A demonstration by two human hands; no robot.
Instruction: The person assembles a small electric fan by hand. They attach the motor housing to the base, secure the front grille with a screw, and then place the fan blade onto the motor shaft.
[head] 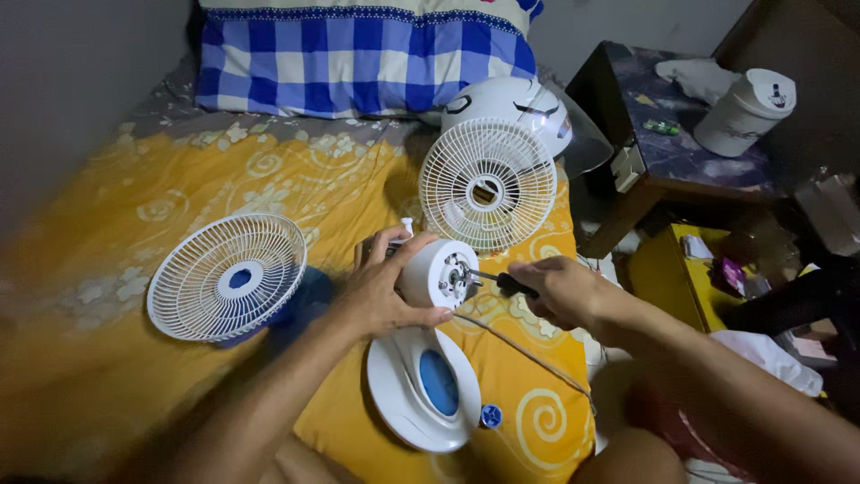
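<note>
Dim bedroom, work done on a bed [116, 269] with a yellow floral sheet; blue-and-white checked pillow [363, 58] at the head end against the wall. Left hand [385, 291] was wrapped around the white fan motor housing [439, 273], fingers curled closed on it, thumb underneath. The housing sat upright on its white base [403, 394] with a blue oval panel, near the bed's right edge. Right hand [560, 291] was closed on a dark-handled screwdriver [502, 282], tip at the bare motor face; the exact screw was too small to make out. A grey power cord [528, 354] ran from the housing across the sheet under the right forearm and off the bed edge. Front grille [226, 276] with blue hub lay flat on the sheet to the left, well apart, over a dark blue shape I couldn't identify. Rear grille [488, 184] stood tilted just behind the housing, leaning against a white helmet [515, 103] with a clear visor, partly hidden by it. Small blue round part [491, 415] lay on the sheet just beside the base. To the right, a dark bedside worktop [667, 148] carried a white lidded canister [743, 112], contents not visible, plus a crumpled white cloth [694, 76] and a small green item too small to read. Floor clutter below it was dark and blurred. Left third of the view was smeared.
</note>
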